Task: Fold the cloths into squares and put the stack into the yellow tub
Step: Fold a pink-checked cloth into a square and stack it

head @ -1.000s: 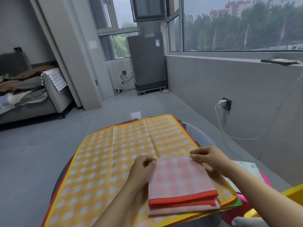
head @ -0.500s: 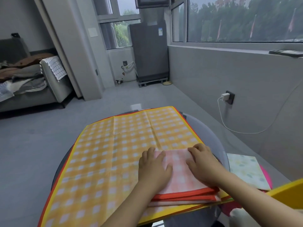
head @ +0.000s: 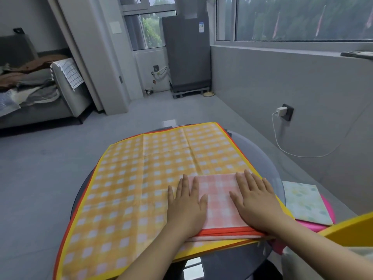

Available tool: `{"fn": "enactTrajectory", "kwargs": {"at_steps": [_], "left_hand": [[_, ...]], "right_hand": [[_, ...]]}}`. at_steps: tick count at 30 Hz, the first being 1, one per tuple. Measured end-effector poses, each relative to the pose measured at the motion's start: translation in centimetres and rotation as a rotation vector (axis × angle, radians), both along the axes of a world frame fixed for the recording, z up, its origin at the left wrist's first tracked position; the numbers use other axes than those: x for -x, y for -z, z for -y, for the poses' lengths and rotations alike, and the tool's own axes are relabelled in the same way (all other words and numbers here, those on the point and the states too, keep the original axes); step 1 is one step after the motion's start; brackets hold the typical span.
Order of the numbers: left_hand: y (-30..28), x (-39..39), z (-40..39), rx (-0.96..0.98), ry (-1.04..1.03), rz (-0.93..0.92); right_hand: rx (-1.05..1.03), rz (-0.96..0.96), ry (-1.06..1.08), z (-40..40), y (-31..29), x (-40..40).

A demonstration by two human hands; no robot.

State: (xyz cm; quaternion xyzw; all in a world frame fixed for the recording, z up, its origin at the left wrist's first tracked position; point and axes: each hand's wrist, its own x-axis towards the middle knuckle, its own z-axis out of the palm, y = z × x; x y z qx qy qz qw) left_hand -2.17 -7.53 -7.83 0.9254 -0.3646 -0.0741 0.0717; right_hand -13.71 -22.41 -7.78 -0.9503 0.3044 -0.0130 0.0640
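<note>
Nearest the camera, at the lower right edge, a corner of the yellow tub [head: 349,227] is showing, waiting just beside the round glass table [head: 268,158] for the finished stack. On the table's near edge the left hand [head: 186,205] and the right hand [head: 255,201] are both lying flat, fingers straight and spread, gripping nothing; they are pressing down on the folded pink checked cloth [head: 219,203], probably to flatten its creases so the square keeps its shape. That cloth is sitting on top of the open yellow checked cloth [head: 141,178], which is spreading across most of the table and is not yet folded, serving for now as the work surface. To the right, a pale flower-patterned cloth [head: 304,203] is resting folded on something pink [head: 327,223]. Farther off, a white charger [head: 281,111] is plugged into the grey wall, and a dark fridge [head: 186,51] is standing by the window.
</note>
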Motion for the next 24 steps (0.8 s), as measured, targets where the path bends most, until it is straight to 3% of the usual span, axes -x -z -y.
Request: {"fn": "enactTrajectory", "kwargs": {"at_steps": [4, 7, 9, 11, 16, 21, 24], "left_hand": [[-0.3, 0.2, -0.6, 0.110, -0.051, 0.059], [-0.7, 0.2, -0.5, 0.287, -0.098, -0.004], [-1.4, 0.1, -0.2, 0.515, -0.202, -0.179], [-2.2, -0.3, 0.2, 0.711, -0.348, -0.399], [-4.7, -2.3, 1.2, 0.897, -0.615, -0.824], [-7.7, -2.4, 1.6, 0.907, -0.568, -0.949], [-9.7, -1.8, 2.4, 0.957, -0.526, -1.017]], "right_hand": [[0.069, 0.110, 0.074, -0.1, -0.5, 0.6], [-0.119, 0.298, 0.129, -0.2, -1.2, 0.6], [-0.338, 0.497, 0.233, -0.1, -2.4, 0.5], [-0.498, 0.537, 0.353, 0.4, -3.7, 0.3], [-0.868, 0.629, 0.560, 2.9, -5.0, 0.1], [-1.194, 0.775, 0.516, 4.2, -7.1, 2.0], [-1.264, 0.812, 0.488, 4.9, -8.9, 3.1]]}}
